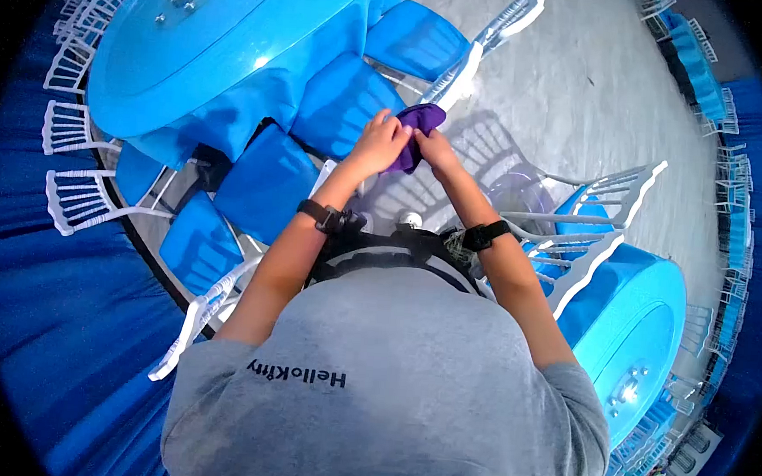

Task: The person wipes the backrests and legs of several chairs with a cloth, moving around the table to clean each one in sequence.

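Between my two hands, in front of my body, is a bunched purple cloth [421, 117]. My left hand [378, 144] grips its left side, fingers curled and thumb pressed on it. On the other side, my right hand [437, 151] pinches the lower right part of the cloth. Both hands are close together, above the grey floor. Just beyond the cloth is the white back of a chair [457, 75]. Nearest on the left is a blue chair seat [341, 105]. Part of the cloth is hidden under my fingers.
At upper left stands a round table [228, 32] with a blue cover, ringed by blue-seated chairs. A second blue table [628, 340] is at lower right, with white chairs [610, 208] close to my right arm. Blue drapes [28, 304] hang at left.
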Tool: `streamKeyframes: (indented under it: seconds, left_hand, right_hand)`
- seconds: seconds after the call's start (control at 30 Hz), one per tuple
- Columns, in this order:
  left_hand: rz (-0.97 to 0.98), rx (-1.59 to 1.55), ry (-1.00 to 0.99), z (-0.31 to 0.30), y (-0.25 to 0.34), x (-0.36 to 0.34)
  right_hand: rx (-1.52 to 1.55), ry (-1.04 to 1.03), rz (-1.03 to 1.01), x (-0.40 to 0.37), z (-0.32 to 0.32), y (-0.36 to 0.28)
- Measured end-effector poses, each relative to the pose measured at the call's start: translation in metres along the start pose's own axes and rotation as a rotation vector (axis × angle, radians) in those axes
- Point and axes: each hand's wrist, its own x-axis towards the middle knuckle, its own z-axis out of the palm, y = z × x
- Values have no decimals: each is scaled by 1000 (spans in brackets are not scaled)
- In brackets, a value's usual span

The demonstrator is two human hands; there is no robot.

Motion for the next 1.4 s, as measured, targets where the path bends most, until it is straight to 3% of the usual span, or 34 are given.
streamKeyframes:
  seconds: [0.03,0.1,0.17,0.2,0.23,0.3,0.33,0.37,0.57,0.6,0.63,0.7,0.73,0.77,0.83,0.9,0.97,1.1,1.17,1.23,1.3,1.4]
  left_hand:
    - [-14,-174,14,-5,-4,6]
    - [-122,-187,-61,-3,-5,4]
    - [-9,-282,-39,6,-6,13]
    - [179,-247,1,22,-22,26]
    - [186,-243,6,21,-25,34]
    - [410,-157,-110,22,-30,39]
    - [188,-472,-331,13,-24,37]
    - [193,-470,-332,11,-23,38]
    - [388,15,-279,-9,-3,40]
    - [230,-63,-411,-22,19,30]
    - [235,-59,-415,-24,26,26]
    - [458,-170,-350,-27,39,18]
    - [524,-167,-352,-32,56,12]
    - [495,-122,-437,-36,72,7]
    - [578,-69,-422,-33,89,5]
    - [563,-19,-327,-32,94,3]
    - [547,31,-222,-31,93,5]
    - [580,-226,-219,-28,75,2]
    - [579,-627,-316,-25,75,-3]
    - [393,-823,-286,-32,86,-12]
    - [374,-792,-164,-32,89,-9]
    - [467,-842,-75,-34,111,-14]
  right_hand:
    - [-202,44,-26,1,2,-5]
    - [-221,21,-114,5,4,25]
    - [-183,-143,-191,2,-17,30]
    - [-105,-188,-194,-5,-26,26]
    - [-105,-185,-203,-15,-33,15]
    - [91,-298,-102,-39,-44,-3]
    - [142,-323,-100,-45,-48,-9]
    - [142,-319,-104,-49,-52,-7]
    - [147,-199,-166,-58,-91,-6]
    - [12,-178,-115,-52,-98,-2]
    - [17,-172,-117,-59,-100,-10]
    - [-639,54,-495,-80,-105,-30]
    - [-574,41,-678,-90,-106,-44]
    - [-573,45,-677,-94,-108,-60]
    - [-398,-243,-904,-101,-107,-81]
    - [-321,-206,-832,-100,-103,-80]
    - [-294,-221,-535,-99,-109,-83]
    - [-307,-217,-568,-104,-119,-74]
    - [-237,-190,-689,-108,-118,-74]
    - [-58,-71,-854,-116,-116,-77]
    - [-57,-48,-854,-124,-118,-83]
    - [167,-50,-604,-141,-121,-95]
